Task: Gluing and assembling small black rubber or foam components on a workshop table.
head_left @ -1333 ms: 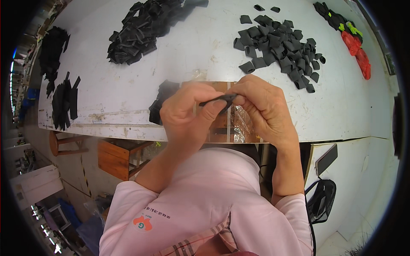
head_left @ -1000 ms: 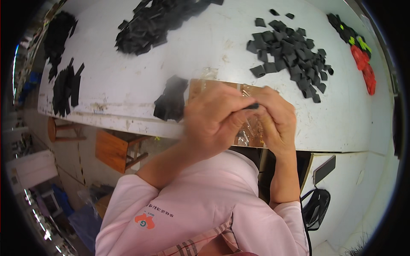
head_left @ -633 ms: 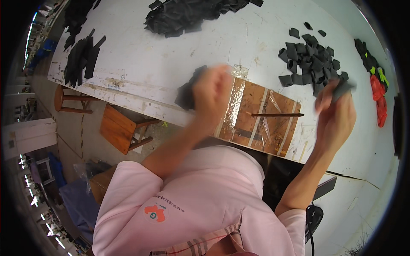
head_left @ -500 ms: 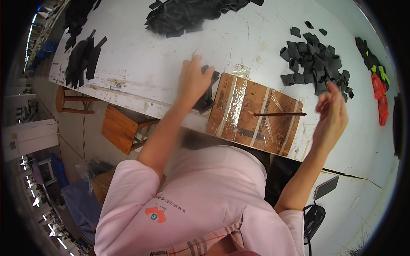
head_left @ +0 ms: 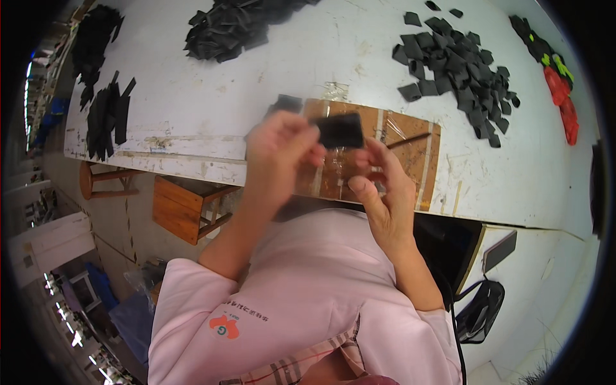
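Note:
Over a brown wooden board (head_left: 420,176) bound with clear tape, my left hand (head_left: 279,151) pinches a short black fabric piece (head_left: 340,130) by its left end. My right hand (head_left: 388,192) is just right of and below that piece, thumb and fingers apart, holding nothing that I can see. A pointed dark wooden stick (head_left: 410,139) is over the board, its left part hidden behind my right fingers. More black fabric pieces (head_left: 285,102) lie beside the board's left edge, partly covered by my left hand.
Folded black pieces lie in a loose pile (head_left: 449,64) at the right of the white table (head_left: 346,51). A larger black heap (head_left: 224,29) is at the far side, and black strips (head_left: 109,119) lie at the left. Wooden stools (head_left: 183,205) stand beyond the table's edge.
My left hand has picked up a black fabric piece from beside the board and brought it over the board. My right hand has come left from near the pile. The view has shifted slightly.

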### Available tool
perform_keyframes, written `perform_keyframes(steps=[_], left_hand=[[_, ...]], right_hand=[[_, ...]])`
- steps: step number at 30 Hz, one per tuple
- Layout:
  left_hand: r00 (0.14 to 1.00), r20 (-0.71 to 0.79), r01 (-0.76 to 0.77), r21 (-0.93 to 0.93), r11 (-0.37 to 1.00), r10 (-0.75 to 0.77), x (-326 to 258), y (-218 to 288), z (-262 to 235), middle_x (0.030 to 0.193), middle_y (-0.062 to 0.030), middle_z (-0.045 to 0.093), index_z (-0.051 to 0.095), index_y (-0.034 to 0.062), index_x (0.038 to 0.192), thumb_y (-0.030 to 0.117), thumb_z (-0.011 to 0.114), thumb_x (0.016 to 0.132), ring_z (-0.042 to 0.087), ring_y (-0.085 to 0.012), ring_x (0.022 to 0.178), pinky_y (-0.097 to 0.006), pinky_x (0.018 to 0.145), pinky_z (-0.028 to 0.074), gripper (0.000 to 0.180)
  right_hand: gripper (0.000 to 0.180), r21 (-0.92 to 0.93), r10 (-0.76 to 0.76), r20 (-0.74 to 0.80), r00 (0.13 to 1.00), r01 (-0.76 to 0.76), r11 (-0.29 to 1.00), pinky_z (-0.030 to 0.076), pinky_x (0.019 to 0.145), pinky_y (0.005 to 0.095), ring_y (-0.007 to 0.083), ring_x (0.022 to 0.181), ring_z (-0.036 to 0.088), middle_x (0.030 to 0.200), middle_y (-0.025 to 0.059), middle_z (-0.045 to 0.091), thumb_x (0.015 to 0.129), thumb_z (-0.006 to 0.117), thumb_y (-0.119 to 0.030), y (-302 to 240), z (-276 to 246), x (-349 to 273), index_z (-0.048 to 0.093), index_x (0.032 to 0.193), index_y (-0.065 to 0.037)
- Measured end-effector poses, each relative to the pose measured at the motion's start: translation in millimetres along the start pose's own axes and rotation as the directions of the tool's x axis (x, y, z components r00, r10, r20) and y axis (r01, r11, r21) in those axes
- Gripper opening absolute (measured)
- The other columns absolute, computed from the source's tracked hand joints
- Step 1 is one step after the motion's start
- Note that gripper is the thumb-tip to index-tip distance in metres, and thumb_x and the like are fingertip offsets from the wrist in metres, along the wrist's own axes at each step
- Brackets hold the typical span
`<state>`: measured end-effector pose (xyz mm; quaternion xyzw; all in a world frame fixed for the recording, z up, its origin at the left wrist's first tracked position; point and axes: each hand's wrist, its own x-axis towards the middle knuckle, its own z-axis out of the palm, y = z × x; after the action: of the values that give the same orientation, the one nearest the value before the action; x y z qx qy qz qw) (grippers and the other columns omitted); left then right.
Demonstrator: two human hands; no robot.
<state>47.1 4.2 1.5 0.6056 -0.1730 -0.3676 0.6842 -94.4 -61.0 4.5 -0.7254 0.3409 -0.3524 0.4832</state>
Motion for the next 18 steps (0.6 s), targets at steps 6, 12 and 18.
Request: perform_keyframes(steps=[6,12,18], left_hand=[[0.874,0.447,0.381,-0.387,0.84,-0.191,-33.1,-10.0,11.5,0.074,-0.0114,0.059,0.051,-0.0021,0.09,0.006,0.052,0.08,0.057,-0.0135,0.057,-0.022,0.049,0.045,0.013],[0.645,0.697,0.615,-0.232,0.754,-0.312,-11.2,5.5,19.3,0.072,-0.0089,0.059,0.051,-0.0034,0.09,0.006,0.053,0.077,0.056,-0.0125,0.054,-0.021,0.046,0.044,0.016],[0.687,0.645,0.4,0.049,0.915,-0.335,-9.2,13.3,22.7,0.061,-0.0024,0.054,0.055,0.0005,0.08,0.005,0.058,0.075,0.051,-0.0068,0.047,-0.018,0.04,0.037,0.007]], right_hand=[[0.014,0.605,0.341,0.239,0.909,-0.414,0.68,0.044,0.058,0.02,0.0067,0.062,0.052,0.072,0.0028,0.06,0.08,0.061,-0.013,11.6,-28.8,-0.5,0.059,0.084,0.0],[0.011,0.49,0.243,0.608,0.755,-0.598,0.634,0.042,0.055,0.0188,0.0064,0.06,0.052,0.068,0.0013,0.058,0.077,0.063,-0.009,7.9,-57.4,13.2,0.058,0.078,0.001],[0.012,0.37,0.268,0.654,0.707,-0.609,0.702,0.042,0.054,0.0202,0.0076,0.059,0.051,0.066,0.0012,0.057,0.076,0.064,-0.009,4.8,-60.0,20.7,0.058,0.08,0.001]])
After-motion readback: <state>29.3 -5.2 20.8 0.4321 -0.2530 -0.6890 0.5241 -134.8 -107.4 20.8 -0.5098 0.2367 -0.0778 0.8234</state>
